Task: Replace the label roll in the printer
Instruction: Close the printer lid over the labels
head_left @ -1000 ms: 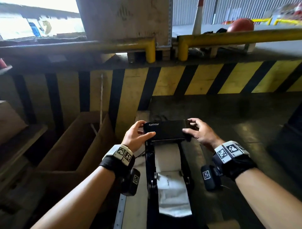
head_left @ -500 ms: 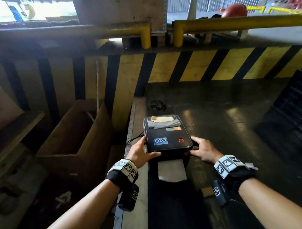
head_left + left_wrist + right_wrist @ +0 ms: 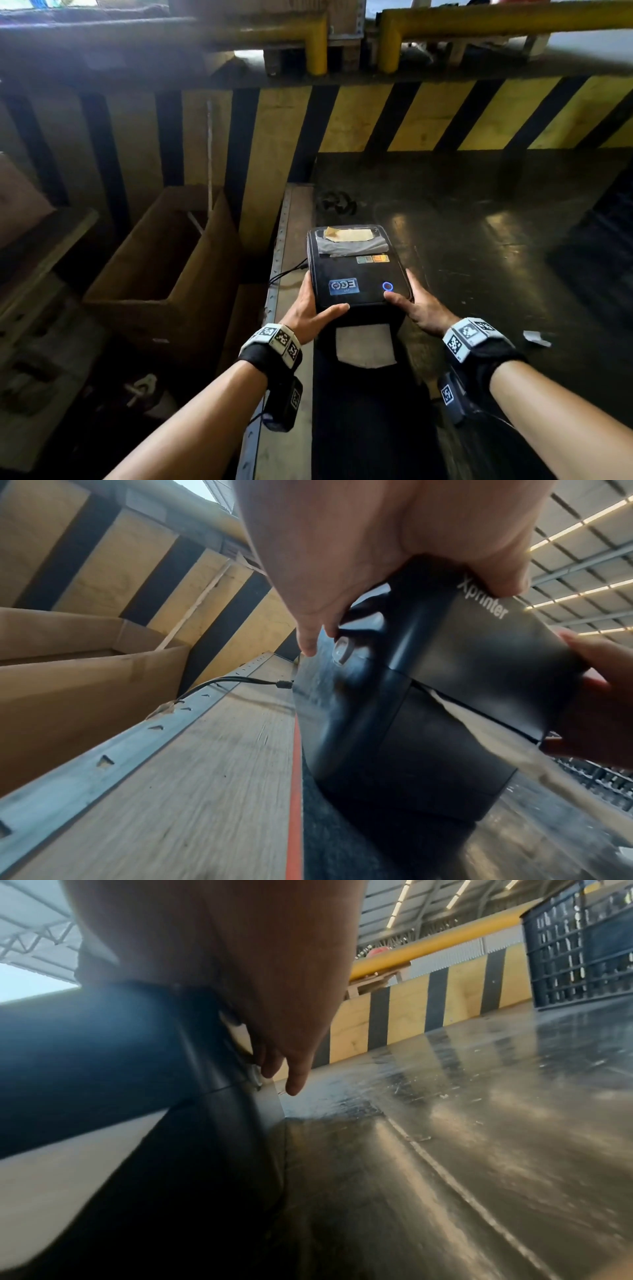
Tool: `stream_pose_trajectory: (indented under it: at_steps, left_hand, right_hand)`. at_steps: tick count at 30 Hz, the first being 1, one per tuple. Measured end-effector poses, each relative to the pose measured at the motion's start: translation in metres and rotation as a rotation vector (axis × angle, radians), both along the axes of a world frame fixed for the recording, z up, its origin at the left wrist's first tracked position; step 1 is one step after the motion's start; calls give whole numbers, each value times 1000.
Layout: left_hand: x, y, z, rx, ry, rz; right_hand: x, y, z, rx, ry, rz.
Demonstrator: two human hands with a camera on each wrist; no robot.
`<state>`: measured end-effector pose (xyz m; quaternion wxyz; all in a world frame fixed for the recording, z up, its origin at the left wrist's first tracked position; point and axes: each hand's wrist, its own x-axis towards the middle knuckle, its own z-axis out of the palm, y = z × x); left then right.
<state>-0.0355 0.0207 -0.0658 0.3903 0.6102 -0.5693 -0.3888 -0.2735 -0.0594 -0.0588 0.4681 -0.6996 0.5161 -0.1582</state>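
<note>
The black label printer (image 3: 356,274) sits on the dark bench with its lid down and a blue ring lit on top. A white label strip (image 3: 366,344) hangs out of its front slot. My left hand (image 3: 310,308) grips the lid's left edge, thumb across the top front corner; in the left wrist view my left fingers (image 3: 308,639) reach the side latch of the printer (image 3: 445,696). My right hand (image 3: 416,305) grips the lid's right edge, thumb on top by the ring. My right fingers (image 3: 294,1080) lie along the printer's (image 3: 103,1056) side. The roll inside is hidden.
An open cardboard box (image 3: 164,274) stands left of the bench, below its edge. A yellow-and-black striped barrier (image 3: 376,116) closes the back. A black cable (image 3: 287,272) leaves the printer's left side. A dark crate (image 3: 582,947) stands far right, and a white paper scrap (image 3: 536,337) lies nearby.
The lid, raised with the white roll showing a second ago, has swung down and is closed. Both hands came down with it and stay on its sides.
</note>
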Motion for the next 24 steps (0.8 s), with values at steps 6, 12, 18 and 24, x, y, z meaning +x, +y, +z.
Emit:
stream_pose_trajectory:
  at_steps: [6, 12, 18, 24]
  left_hand:
    - [0, -2, -5, -16, 47, -21]
    - [1, -3, -7, -31, 63, -30]
    - [1, -4, -10, -38, 74, -35]
    - [2, -4, -13, -41, 78, -33]
  right_hand:
    - [4, 9, 10, -20, -72, -3]
    - [1, 2, -3, 8, -105, -9]
    - [3, 6, -1, -2, -130, -21]
    - [2, 9, 2, -7, -151, -19]
